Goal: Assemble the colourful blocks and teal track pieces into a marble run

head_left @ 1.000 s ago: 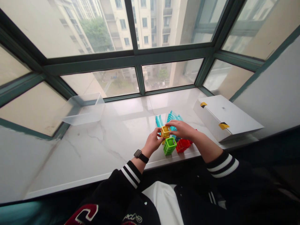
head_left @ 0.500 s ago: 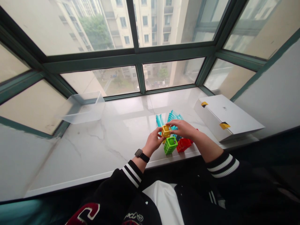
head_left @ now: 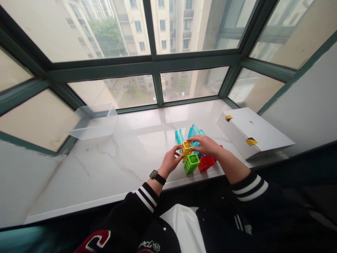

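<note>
Between my two hands stands a yellow hollow toy block piece (head_left: 187, 149), its open square top facing up. My left hand (head_left: 172, 162) holds it from the left side, fingers and thumb at its edge. From the right, my right hand (head_left: 206, 144) grips its upper part with curved fingers. Just in front is a green stack of hollow blocks (head_left: 192, 164). A red stack of hollow blocks (head_left: 206, 163) sits right of the green one, under my right wrist. Behind my hands lie a clear blue track piece (head_left: 179, 135) and a ribbed blue piece (head_left: 195, 130), partly hidden.
A clear plastic bin (head_left: 98, 128) stands at the left back of the white marbled sill (head_left: 126, 140). On the right is a white box (head_left: 259, 128) with yellow-and-black tape tabs. Green-framed windows (head_left: 155, 66) surround the sill, whose front edge runs close to my body.
My left hand has shifted slightly down along the yellow piece, and more of its left side shows. My right hand stays nearly in place. The other blocks have not moved.
</note>
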A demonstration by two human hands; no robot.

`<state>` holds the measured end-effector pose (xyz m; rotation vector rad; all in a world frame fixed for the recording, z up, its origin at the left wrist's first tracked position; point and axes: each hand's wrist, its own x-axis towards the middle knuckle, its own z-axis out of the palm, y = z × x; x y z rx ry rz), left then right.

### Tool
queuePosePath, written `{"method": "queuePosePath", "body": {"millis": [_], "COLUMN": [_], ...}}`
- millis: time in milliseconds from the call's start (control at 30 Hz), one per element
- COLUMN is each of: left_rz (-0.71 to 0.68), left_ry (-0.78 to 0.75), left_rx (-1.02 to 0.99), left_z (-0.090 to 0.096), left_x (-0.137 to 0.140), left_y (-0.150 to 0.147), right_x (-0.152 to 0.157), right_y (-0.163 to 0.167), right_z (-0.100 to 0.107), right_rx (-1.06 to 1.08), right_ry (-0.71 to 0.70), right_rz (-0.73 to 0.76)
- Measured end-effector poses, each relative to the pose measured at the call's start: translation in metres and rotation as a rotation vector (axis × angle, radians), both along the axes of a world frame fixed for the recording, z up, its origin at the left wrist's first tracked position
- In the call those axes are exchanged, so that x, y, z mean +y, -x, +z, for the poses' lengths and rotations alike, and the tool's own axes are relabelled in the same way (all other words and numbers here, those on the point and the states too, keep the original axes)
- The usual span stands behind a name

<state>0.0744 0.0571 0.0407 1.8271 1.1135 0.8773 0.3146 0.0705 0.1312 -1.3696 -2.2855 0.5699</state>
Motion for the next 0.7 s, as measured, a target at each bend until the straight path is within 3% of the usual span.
{"method": "queuePosePath", "body": {"millis": [67,200,367,533,700], "left_rz": [0.005,0.155,0.273,0.199,0.194], "left_ry": [-0.019,-0.049,-0.2,-0.303,-0.319], "left_rx": [0.025,0.144,0.378,0.498,0.532], "left_z": [-0.007,-0.029,-0.06,-0.072,-0.073], "left_x": [0.0,-0.006,-0.033,-0.057,-0.059], "left_y": [0.017,0.073,0.135,0.145,0.141], "right_x": [-0.001,-0.003,-0.003,-0.003,-0.029], "right_y": [0.0,-0.001,-0.002,-0.003,0.015], "right_z": [0.0,-0.003,-0.009,-0.001,0.041], "right_rx": [0.004,0.008,-0.005,0.005,0.116], "right_ry": [0.006,0.009,-0.017,-0.061,-0.235], "right_rz": [-0.003,-0.01,-0.016,-0.051,-0.135]}}
